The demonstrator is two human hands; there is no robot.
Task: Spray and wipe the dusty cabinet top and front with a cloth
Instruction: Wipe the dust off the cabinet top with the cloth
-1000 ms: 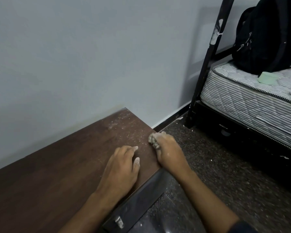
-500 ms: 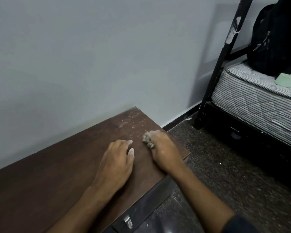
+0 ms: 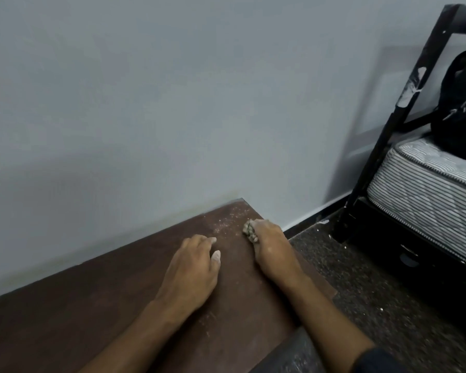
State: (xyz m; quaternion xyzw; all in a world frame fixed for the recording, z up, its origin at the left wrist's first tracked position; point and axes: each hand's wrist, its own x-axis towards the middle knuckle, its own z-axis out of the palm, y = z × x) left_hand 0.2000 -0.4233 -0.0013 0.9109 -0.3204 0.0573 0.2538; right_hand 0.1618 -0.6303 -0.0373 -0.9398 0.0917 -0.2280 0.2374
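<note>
Far left, the wall runs straight down to the back edge of the cabinet top, so there's no room to push anything that way; strokes have to travel along the wood or come back toward the front lip.

Next along, the left hand lies flat on the top, fingers straight and relaxed, grasping nothing. It reads as a brace, taking the person's weight while the other arm reaches. Its fingertips look powdered pale.

Between the hands, and up toward the far corner, a scatter of pale dust sits on the dark wood. That looks like the patch left to clear on this end.

Now the right hand, clenched round a small bunched cloth, pressing it onto the top just beside the right edge. Held as a wad, it probably gives firm pressure on gritty dust.

The edge here matters: past it the top drops to the speckled floor, so a stroke outward would send crumbs over the side. Open wood lies to the left and toward the corner.

Far right, well apart, a black bed frame and a striped mattress, with a dark bag on it. No spray bottle is in view, and the cabinet front barely shows.
</note>
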